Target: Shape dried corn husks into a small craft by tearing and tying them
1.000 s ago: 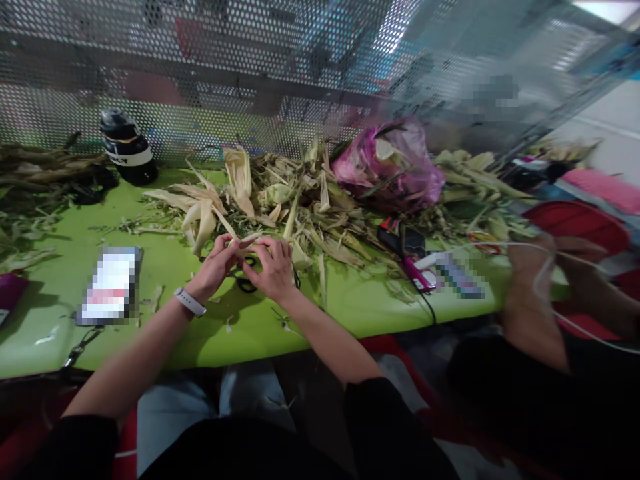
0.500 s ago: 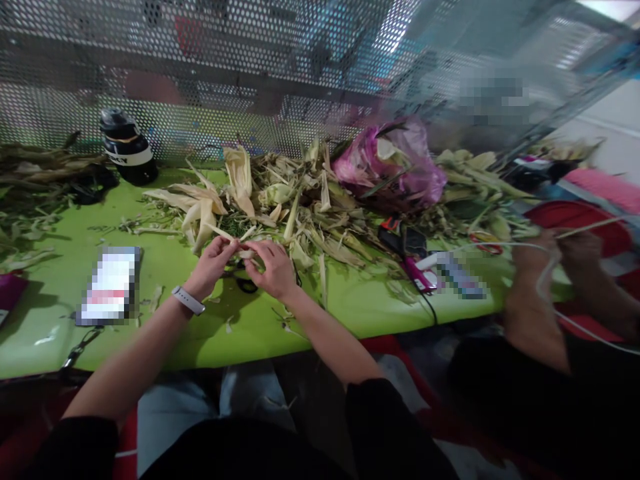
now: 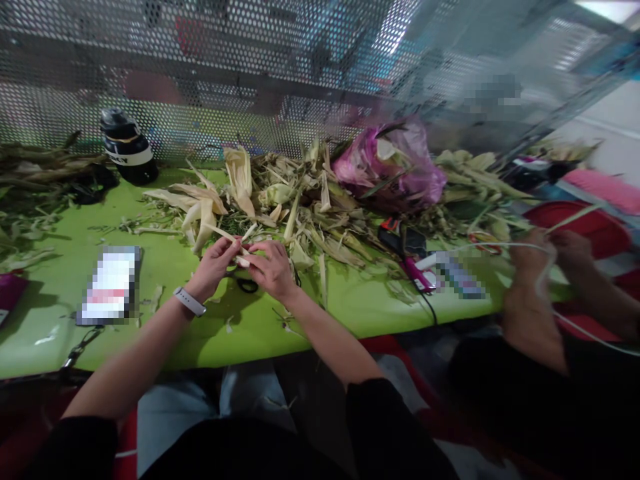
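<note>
Between my two hands is a pale strip of corn husk [image 3: 223,233], its narrow ends sticking up past the fingertips. My left hand [image 3: 215,265], with a light band on the wrist, pinches it from the left. From the right, my right hand [image 3: 274,270] grips the same husk with thumb and fingers, the two hands nearly touching. Just below them, a black looped handle [image 3: 247,285], perhaps of scissors, lies on the green table [image 3: 240,333]. Beyond my fingers spreads a heap of dry corn husks [image 3: 320,213].
A phone [image 3: 109,283] on a strap lies left, with a dark bottle [image 3: 131,153] behind it. Back right are a pink plastic bag [image 3: 390,163], a purple device [image 3: 420,275] with a cable and another phone [image 3: 463,275]. A co-worker's hands [image 3: 537,253] are far right, near a red basin [image 3: 600,227].
My right fingers have shifted slightly on the husk, and a pale piece now shows below the fingertips. The co-worker's hands at the right have moved a little.
</note>
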### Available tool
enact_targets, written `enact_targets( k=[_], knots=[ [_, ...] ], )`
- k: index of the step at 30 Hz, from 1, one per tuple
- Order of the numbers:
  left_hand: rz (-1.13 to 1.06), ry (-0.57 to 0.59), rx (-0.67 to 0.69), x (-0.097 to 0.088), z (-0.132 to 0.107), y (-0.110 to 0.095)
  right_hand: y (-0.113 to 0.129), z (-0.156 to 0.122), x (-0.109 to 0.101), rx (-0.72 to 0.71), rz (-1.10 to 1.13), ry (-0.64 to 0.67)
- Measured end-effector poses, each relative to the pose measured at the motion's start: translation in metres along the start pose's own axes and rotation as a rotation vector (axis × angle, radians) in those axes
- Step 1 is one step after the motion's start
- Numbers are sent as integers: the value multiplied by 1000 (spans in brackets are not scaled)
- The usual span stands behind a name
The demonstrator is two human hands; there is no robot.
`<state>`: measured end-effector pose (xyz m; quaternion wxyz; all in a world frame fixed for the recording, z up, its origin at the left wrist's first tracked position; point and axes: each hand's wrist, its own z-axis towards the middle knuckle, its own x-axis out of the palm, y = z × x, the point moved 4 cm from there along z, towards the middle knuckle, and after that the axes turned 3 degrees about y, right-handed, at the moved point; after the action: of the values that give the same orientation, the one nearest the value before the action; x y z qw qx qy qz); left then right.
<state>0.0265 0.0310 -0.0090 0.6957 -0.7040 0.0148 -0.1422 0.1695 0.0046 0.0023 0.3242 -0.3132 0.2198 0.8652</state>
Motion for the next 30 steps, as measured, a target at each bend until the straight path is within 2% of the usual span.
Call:
enact_targets(
  k=[6, 8, 10, 13, 16, 22, 27, 30],
  knots=[
    [-36, -4, -1, 1, -2, -1, -2, 2, -12, 68, 198, -88],
    [15, 24, -10, 4, -3, -6, -9, 4, -20, 141, 243, -168],
    [36, 80, -25, 9, -5, -9, -17, 6, -25, 191, 191, -214],
    [52, 130, -32, 13, -7, -12, -23, 10, -21, 139, 49, -150],
    [118, 159, -18, 10, -5, -9, -25, 10, -12, 79, -3, -84],
    [221, 273, -23, 2, 1, 2, -27, 6, -4, 125, -17, -60],
    [185, 261, -54, 2, -1, 0, -26, 8, -7, 138, -3, -92],
    [124, 183, -55, 1, -1, -1, -23, 8, -19, 155, 0, -206]
  ],
)
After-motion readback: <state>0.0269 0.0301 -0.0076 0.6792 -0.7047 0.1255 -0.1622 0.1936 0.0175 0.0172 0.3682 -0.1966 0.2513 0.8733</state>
